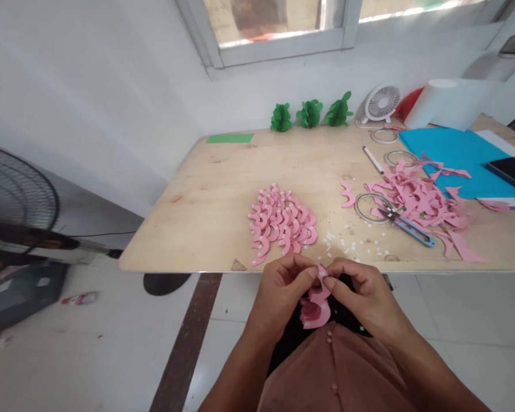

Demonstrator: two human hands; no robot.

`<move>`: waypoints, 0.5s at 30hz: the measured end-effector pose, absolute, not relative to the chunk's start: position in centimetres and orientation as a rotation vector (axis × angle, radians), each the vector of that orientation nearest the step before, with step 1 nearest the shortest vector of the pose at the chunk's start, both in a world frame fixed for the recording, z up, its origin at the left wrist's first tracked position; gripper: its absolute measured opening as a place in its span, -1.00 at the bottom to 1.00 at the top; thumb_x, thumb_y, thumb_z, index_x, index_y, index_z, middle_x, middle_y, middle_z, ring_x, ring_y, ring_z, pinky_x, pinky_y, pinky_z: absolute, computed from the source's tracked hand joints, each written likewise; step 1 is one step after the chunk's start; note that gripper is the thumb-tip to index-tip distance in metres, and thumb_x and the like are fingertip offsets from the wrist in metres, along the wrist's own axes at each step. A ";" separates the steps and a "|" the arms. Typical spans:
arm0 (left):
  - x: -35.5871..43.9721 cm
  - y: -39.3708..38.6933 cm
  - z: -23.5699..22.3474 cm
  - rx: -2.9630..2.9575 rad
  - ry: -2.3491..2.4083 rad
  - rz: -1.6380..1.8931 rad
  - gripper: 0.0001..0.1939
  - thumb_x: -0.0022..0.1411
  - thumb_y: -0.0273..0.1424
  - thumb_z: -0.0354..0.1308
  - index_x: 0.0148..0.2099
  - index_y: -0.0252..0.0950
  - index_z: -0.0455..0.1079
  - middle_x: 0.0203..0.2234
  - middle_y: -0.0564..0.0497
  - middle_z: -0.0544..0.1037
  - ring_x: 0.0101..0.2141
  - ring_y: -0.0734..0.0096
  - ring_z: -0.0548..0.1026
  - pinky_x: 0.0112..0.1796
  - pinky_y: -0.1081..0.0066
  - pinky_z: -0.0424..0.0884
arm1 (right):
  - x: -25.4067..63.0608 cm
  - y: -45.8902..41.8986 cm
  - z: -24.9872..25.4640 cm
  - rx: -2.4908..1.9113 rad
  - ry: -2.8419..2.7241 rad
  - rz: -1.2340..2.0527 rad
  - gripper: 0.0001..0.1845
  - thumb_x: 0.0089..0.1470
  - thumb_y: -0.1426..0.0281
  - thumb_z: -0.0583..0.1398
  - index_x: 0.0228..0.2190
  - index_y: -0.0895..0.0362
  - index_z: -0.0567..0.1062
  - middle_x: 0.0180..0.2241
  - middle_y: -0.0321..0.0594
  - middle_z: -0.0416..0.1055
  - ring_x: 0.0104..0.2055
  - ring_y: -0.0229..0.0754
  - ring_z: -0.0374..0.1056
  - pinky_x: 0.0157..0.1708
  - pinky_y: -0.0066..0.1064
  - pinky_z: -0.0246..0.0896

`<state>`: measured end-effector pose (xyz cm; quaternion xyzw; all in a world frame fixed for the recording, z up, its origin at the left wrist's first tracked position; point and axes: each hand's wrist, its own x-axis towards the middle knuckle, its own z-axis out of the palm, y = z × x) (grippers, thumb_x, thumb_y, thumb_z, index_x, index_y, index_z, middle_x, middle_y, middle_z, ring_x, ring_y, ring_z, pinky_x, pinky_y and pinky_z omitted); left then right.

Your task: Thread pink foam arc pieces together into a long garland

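— Where is the pink scalloped paper?
— It is between the body and the worktop's near edge. Left hand and right hand pinch it, fingers nearly closed.
— And room?
— Smooth wood shows left of the curved paper pieces.

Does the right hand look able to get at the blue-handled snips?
Probably yes: the snips lie beyond the right hand, handle uncovered near the edge of the table, but it would likely have to release the pink paper strip first.
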<state>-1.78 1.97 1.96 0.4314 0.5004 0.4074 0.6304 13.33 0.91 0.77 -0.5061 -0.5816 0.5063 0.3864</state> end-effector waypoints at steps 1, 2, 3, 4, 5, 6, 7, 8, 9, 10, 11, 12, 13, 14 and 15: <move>-1.7 1.7 1.9 1.077 1.199 0.980 -0.90 0.06 -0.39 0.19 -0.36 -0.33 0.42 -0.55 0.05 0.48 -0.52 0.49 0.41 -0.45 0.48 0.34 | 13.4 0.9 0.7 -1.293 -1.469 1.281 -0.81 0.05 0.33 0.15 -0.53 0.13 0.43 -0.53 -0.28 0.36 -0.44 -0.23 0.26 -0.40 -0.42 0.17; -1.6 1.5 1.9 1.202 1.271 1.051 -0.90 0.07 -0.40 0.18 -0.31 -0.31 0.42 -0.51 0.04 0.49 -0.49 0.46 0.43 -0.42 0.46 0.36 | 13.4 0.9 0.6 -1.297 -1.459 1.271 -0.81 0.05 0.33 0.15 -0.53 0.13 0.43 -0.54 -0.28 0.35 -0.45 -0.23 0.26 -0.40 -0.42 0.17; -1.6 1.2 1.9 1.360 1.343 1.138 -0.90 0.09 -0.43 0.17 -0.29 -0.28 0.42 -0.48 0.04 0.50 -0.45 0.44 0.44 -0.38 0.44 0.37 | 13.4 0.8 0.6 -1.302 -1.453 1.256 -0.81 0.06 0.33 0.14 -0.53 0.13 0.43 -0.54 -0.29 0.35 -0.45 -0.23 0.26 -0.41 -0.43 0.17; -1.5 1.0 1.8 1.545 1.383 1.223 -0.91 0.09 -0.46 0.17 -0.29 -0.27 0.43 -0.46 0.03 0.51 -0.41 0.42 0.45 -0.34 0.42 0.37 | 13.3 0.8 0.6 -1.311 -1.450 1.236 -0.80 0.06 0.33 0.14 -0.54 0.13 0.43 -0.54 -0.29 0.36 -0.45 -0.23 0.26 -0.41 -0.43 0.17; -1.5 0.8 1.8 1.735 1.376 1.286 -0.89 0.09 -0.50 0.16 -0.29 -0.26 0.44 -0.43 0.02 0.52 -0.36 0.40 0.45 -0.30 0.39 0.37 | 13.3 0.8 0.7 -1.323 -1.454 1.209 -0.80 0.06 0.33 0.14 -0.54 0.14 0.43 -0.54 -0.29 0.35 -0.46 -0.23 0.26 -0.42 -0.43 0.17; -1.4 0.6 1.7 1.896 1.354 1.335 -0.86 0.09 -0.54 0.15 -0.27 -0.25 0.45 -0.41 0.00 0.52 -0.34 0.38 0.45 -0.26 0.36 0.37 | 13.2 0.7 0.8 -1.339 -1.467 1.176 -0.80 0.06 0.34 0.14 -0.55 0.14 0.42 -0.55 -0.29 0.35 -0.47 -0.24 0.26 -0.42 -0.43 0.16; -1.4 0.5 1.5 2.028 1.327 1.359 -0.83 0.09 -0.56 0.15 -0.26 -0.24 0.46 -0.39 -0.01 0.53 -0.31 0.35 0.44 -0.23 0.32 0.37 | 13.2 0.7 0.9 -1.356 -1.488 1.137 -0.79 0.05 0.34 0.13 -0.56 0.14 0.42 -0.55 -0.29 0.35 -0.47 -0.24 0.26 -0.43 -0.43 0.16; -1.4 0.5 1.4 2.124 1.308 1.367 -0.80 0.09 -0.57 0.14 -0.24 -0.24 0.46 -0.37 -0.03 0.54 -0.30 0.33 0.44 -0.21 0.29 0.37 | 13.2 0.7 1.1 -1.372 -1.512 1.092 -0.79 0.05 0.35 0.13 -0.57 0.13 0.41 -0.56 -0.29 0.34 -0.48 -0.24 0.26 -0.43 -0.43 0.15; -1.3 0.5 1.2 2.188 1.305 1.364 -0.78 0.09 -0.58 0.14 -0.22 -0.24 0.46 -0.36 -0.04 0.55 -0.29 0.31 0.43 -0.20 0.26 0.37 | 13.1 0.6 1.1 -1.385 -1.540 1.045 -0.80 0.05 0.36 0.13 -0.57 0.13 0.40 -0.57 -0.29 0.33 -0.48 -0.24 0.25 -0.42 -0.43 0.14; -1.3 0.6 1.0 2.228 1.310 1.352 -0.78 0.09 -0.58 0.14 -0.21 -0.24 0.46 -0.35 -0.05 0.55 -0.28 0.29 0.43 -0.20 0.24 0.37 | 13.1 0.6 1.2 -1.394 -1.569 0.999 -0.81 0.05 0.38 0.13 -0.57 0.12 0.39 -0.57 -0.30 0.32 -0.49 -0.24 0.24 -0.42 -0.42 0.13; -1.2 0.7 0.9 2.251 1.316 1.339 -0.78 0.09 -0.58 0.14 -0.20 -0.24 0.46 -0.35 -0.05 0.56 -0.28 0.28 0.43 -0.20 0.23 0.37 | 13.2 0.6 1.3 -1.396 -1.598 0.956 -0.81 0.05 0.40 0.13 -0.58 0.12 0.38 -0.58 -0.30 0.32 -0.49 -0.24 0.24 -0.41 -0.41 0.13; -1.2 0.8 0.8 2.259 1.316 1.328 -0.79 0.10 -0.58 0.14 -0.21 -0.24 0.46 -0.35 -0.06 0.56 -0.28 0.27 0.43 -0.21 0.23 0.38 | 13.2 0.5 1.3 -1.393 -1.626 0.916 -0.81 0.05 0.41 0.12 -0.58 0.11 0.37 -0.58 -0.31 0.31 -0.48 -0.24 0.24 -0.40 -0.40 0.12; -1.2 0.9 0.8 2.250 1.307 1.316 -0.80 0.10 -0.57 0.14 -0.22 -0.25 0.47 -0.36 -0.06 0.56 -0.29 0.28 0.43 -0.22 0.23 0.38 | 13.3 0.5 1.3 -1.385 -1.655 0.882 -0.81 0.05 0.42 0.12 -0.58 0.11 0.36 -0.58 -0.31 0.31 -0.48 -0.23 0.23 -0.39 -0.39 0.11; -1.3 1.0 0.9 2.225 1.294 1.299 -0.82 0.11 -0.56 0.13 -0.24 -0.25 0.47 -0.38 -0.05 0.56 -0.31 0.30 0.44 -0.23 0.25 0.39 | 13.3 0.5 1.4 -1.376 -1.685 0.851 -0.81 0.05 0.43 0.12 -0.58 0.10 0.35 -0.58 -0.31 0.31 -0.47 -0.22 0.23 -0.38 -0.38 0.11; -1.3 1.1 1.0 2.187 1.278 1.276 -0.84 0.12 -0.55 0.13 -0.26 -0.26 0.47 -0.40 -0.05 0.56 -0.33 0.32 0.44 -0.25 0.26 0.39 | 13.4 0.4 1.4 -1.366 -1.711 0.826 -0.81 0.05 0.43 0.12 -0.58 0.10 0.35 -0.58 -0.31 0.30 -0.47 -0.22 0.23 -0.36 -0.36 0.10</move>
